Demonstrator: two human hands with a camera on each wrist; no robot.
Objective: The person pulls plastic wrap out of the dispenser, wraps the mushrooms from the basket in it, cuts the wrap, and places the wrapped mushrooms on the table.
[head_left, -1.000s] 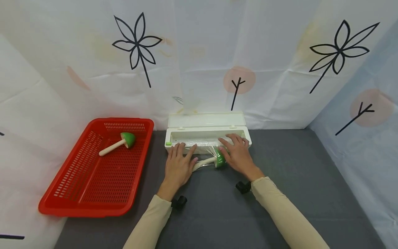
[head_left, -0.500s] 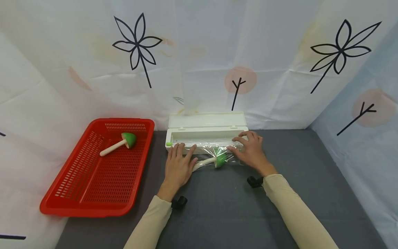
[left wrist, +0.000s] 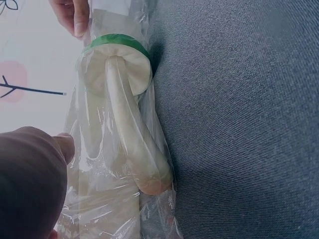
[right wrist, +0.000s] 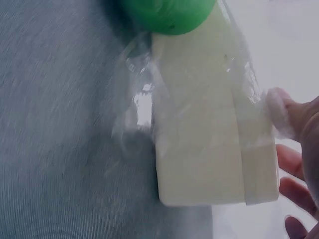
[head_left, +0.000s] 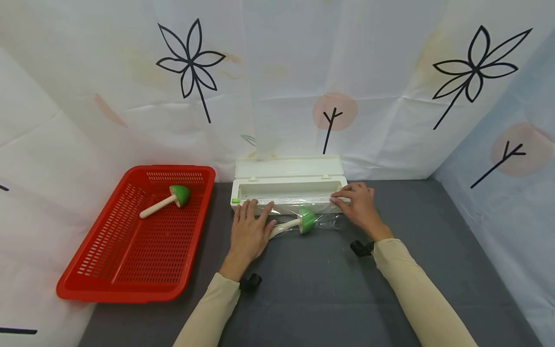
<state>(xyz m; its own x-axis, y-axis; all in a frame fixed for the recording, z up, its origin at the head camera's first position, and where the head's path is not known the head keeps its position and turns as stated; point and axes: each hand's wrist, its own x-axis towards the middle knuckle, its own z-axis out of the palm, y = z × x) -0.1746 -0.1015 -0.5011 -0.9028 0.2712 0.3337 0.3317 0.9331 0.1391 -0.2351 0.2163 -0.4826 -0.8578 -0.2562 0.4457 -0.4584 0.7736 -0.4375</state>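
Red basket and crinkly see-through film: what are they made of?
Red basket: probably plastic, with a smooth, shiny rim and neat slots. See-through film: looks like thin, glossy plastic wrap; it wrinkles, glints and shows what's beneath.

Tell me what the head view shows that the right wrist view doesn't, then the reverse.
Only head: the red basket with a mushroom in it, the left grip, and the stem of the mushroom under the film.

Only right wrist: a dark speck on the green cap.

Both: that cap, the film, the box, the grey table and the right grip pinching the film.
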